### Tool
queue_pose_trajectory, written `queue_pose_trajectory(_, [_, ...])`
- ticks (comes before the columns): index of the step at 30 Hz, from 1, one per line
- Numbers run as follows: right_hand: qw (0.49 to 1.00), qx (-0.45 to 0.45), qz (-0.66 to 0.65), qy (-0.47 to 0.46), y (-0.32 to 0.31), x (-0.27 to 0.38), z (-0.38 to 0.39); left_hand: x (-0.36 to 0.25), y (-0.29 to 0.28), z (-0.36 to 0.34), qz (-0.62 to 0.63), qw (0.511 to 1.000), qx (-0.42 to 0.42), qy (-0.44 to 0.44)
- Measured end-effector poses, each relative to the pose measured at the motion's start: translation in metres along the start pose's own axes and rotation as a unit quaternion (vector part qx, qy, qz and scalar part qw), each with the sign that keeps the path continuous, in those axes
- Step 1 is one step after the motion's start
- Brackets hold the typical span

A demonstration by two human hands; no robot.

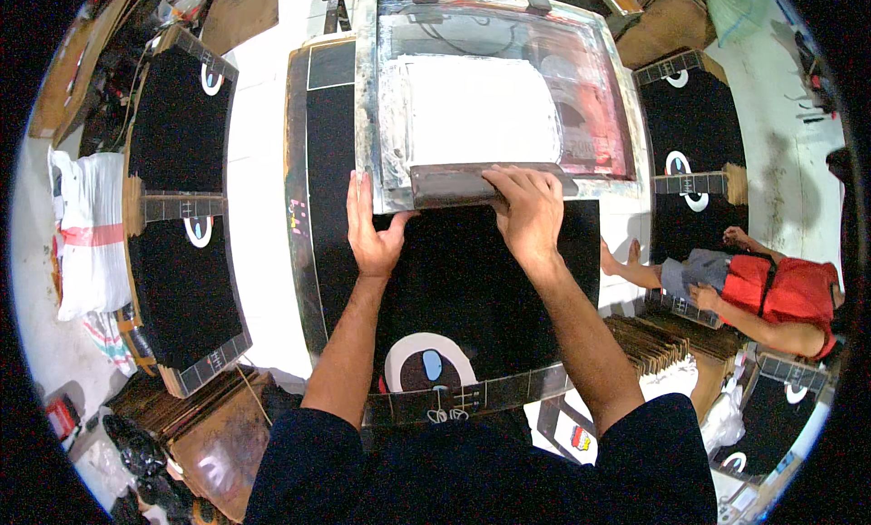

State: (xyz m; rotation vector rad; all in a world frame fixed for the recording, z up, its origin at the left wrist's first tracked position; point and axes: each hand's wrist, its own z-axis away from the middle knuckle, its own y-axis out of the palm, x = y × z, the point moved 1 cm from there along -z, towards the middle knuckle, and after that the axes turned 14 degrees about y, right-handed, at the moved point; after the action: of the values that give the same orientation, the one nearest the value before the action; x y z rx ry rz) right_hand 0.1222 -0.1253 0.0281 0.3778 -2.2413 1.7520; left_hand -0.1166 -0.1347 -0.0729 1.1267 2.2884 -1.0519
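A screen-printing frame [366, 98] with a pale, paint-stained border lies over a black printed panel [472, 271] in front of me. White ink [481, 107] covers much of its mesh, with reddish stains toward the right. Along the frame's near edge rests a dark, wide squeegee [445, 186]. My right hand [528, 207] is closed over the squeegee's right part, fingers on top; its thumb is partly hidden. At the frame's near left corner is my left hand [374, 239], its fingers stretched along the side and its thumb spread along the front edge.
More black panels with eye designs stand on the left [181, 117] and right [694, 126]. A seated person in a red top [771, 289] is at the right. Stacked brown boards [649, 348] lie nearby, and a white sack [91, 235] stands far left.
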Motion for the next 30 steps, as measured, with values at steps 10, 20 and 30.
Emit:
queue_pose_trajectory(10, [0.947,-0.276,0.075,-0.146,-0.102,0.038,-0.102,-0.078,-0.045,-0.134,0.111,0.982,-0.148,0.047])
queue_pose_trajectory(20, [0.977,-0.193,0.084,-0.039,-0.236,0.006,-0.293,0.158,-0.157,-0.002,0.062,0.931,-0.011,-0.359])
queue_pose_trajectory(30, [0.979,-0.097,0.120,-0.135,-0.322,-0.064,-0.395,0.141,-0.033,0.340,0.430,0.741,0.183,-0.481])
